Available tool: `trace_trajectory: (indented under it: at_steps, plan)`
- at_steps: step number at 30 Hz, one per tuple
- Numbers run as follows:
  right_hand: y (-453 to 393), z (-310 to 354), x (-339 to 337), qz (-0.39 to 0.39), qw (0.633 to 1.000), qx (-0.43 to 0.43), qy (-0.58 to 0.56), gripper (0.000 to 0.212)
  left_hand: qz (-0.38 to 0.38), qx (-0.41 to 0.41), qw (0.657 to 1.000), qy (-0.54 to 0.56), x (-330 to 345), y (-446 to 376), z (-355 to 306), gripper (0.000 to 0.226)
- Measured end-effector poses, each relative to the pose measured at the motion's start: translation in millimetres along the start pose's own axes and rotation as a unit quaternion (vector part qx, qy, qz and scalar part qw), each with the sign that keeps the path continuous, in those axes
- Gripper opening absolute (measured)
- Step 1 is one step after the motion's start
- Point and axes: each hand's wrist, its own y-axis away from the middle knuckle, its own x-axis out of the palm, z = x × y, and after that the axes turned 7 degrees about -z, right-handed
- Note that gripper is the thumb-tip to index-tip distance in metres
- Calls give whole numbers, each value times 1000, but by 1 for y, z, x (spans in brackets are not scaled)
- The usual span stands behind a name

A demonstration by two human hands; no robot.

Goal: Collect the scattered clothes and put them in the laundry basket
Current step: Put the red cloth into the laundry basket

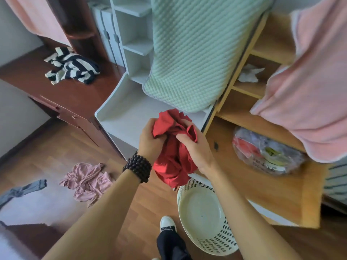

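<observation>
A pink garment (87, 180) and a grey one (20, 190) were spread on the wooden floor (56, 147), beside a white basket (204, 220). A striped sweater (72, 66) was left on the dark tabletop (78, 96), and a filled plastic bag (266, 152) on the light wooden shelf (262, 184).

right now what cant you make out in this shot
Head view only:
- Red garment: its type, bunched in left hand and right hand.
- Laundry basket: near rim behind the right forearm.
- Plastic bag: contents blurred.
- Grey garment: cut off by the left edge.
</observation>
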Motion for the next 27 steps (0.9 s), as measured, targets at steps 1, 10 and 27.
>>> trace_trajectory:
  at_steps: [1, 10, 27]
  plan:
    - [22, 0, -9, -22, 1000, -5, 3, 28, 17, -1, 1000, 15, 3, 20, -6, 36]
    - [160, -40, -84, -171, 985, 8, 24, 41, 164, -31, 984, 59, 34, 146, 2, 26]
    - [193, -223, -204, -200, 951, 133, 196, 53, 299, -66, 931, -199, 190, 204, 118, 59]
